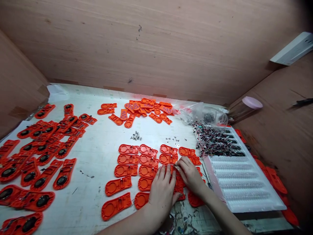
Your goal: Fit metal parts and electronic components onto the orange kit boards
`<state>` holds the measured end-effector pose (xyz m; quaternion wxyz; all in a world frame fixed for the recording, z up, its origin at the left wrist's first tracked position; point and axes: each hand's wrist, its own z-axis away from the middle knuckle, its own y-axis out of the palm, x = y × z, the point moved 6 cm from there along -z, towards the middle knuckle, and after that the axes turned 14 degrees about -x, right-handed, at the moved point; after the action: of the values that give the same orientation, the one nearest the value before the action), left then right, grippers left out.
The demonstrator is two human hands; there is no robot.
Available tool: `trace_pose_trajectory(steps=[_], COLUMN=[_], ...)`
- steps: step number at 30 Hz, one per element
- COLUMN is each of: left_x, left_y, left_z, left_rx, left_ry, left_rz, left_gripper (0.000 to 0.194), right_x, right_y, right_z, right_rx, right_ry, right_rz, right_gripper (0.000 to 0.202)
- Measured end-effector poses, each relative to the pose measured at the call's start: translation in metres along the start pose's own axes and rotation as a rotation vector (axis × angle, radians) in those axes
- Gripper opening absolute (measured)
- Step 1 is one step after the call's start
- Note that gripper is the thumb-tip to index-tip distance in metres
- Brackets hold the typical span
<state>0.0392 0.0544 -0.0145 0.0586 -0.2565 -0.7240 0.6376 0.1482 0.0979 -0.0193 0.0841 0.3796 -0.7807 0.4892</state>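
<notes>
Rows of orange plastic shells (126,170) lie on the white work surface (90,150), hollow side up. My left hand (162,189) rests flat over shells in the middle columns, fingers stretched forward and thumb out to the right. Just right of it, my right hand (187,171) has its thumb and index finger pinched together over a shell; whatever is between the fingertips is too small to make out. Small metal pieces (136,135) sit in a little heap beyond the rows, with more scattered pieces (174,140) to the right.
Orange shells with black round parts (62,180) cover the left side. A pile of orange pieces (146,107) lies at the back. On the right are a white ridged tray (242,182), a bundle of wired parts (217,140), a plastic bag (190,111) and a lidded jar (242,109).
</notes>
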Motion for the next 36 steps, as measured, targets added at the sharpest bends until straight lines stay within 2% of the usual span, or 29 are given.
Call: trace_pose_trajectory(steps=[4,6,8,12,16,21,24,27,29,32,34,36], left_x=[0.0,0.0,0.001,0.002,0.001,0.0,0.0,-0.001,0.0,0.0,0.001,0.003], left_y=[-0.001,-0.002,-0.002,-0.001,0.0,-0.001,-0.001,-0.001,0.0,0.001,0.003,0.001], left_z=[0.0,-0.001,-0.001,-0.001,-0.001,-0.001,-0.002,-0.001,-0.001,0.001,0.002,0.002], left_rx=[0.022,0.03,0.024,-0.001,0.002,0.015,0.026,0.042,0.052,0.046,0.034,-0.001], left_ry=[-0.007,-0.011,-0.012,-0.006,0.009,0.021,0.02,0.024,0.017,0.002,-0.01,-0.034], left_rz=[0.012,0.021,0.023,0.019,0.014,-0.003,-0.006,-0.013,-0.016,-0.009,0.012,0.072], left_gripper=[0.066,0.07,0.07,0.066,0.071,0.069,0.068,0.065,0.063,0.064,0.064,0.063], right_x=[0.012,0.016,0.015,0.007,0.015,0.016,0.015,0.018,0.023,0.033,0.036,0.035], right_y=[0.012,0.014,0.011,-0.011,-0.022,-0.015,-0.018,-0.018,-0.002,0.054,0.091,0.115], right_z=[-0.003,-0.003,-0.003,0.003,0.016,0.025,0.01,-0.034,-0.074,-0.127,-0.15,-0.162], right_rx=[0.039,0.067,0.07,-0.009,-0.099,-0.086,0.006,0.049,0.057,0.173,0.195,0.182], right_ry=[-0.215,-0.265,-0.21,0.021,-0.048,-0.092,-0.073,-0.007,0.051,0.07,0.059,0.052], right_rz=[0.183,0.217,0.173,0.025,0.195,0.281,0.21,0.074,-0.081,-0.289,-0.313,-0.321], right_gripper=[0.025,0.027,0.026,0.019,0.024,0.026,0.022,0.017,0.017,0.013,0.012,0.01])
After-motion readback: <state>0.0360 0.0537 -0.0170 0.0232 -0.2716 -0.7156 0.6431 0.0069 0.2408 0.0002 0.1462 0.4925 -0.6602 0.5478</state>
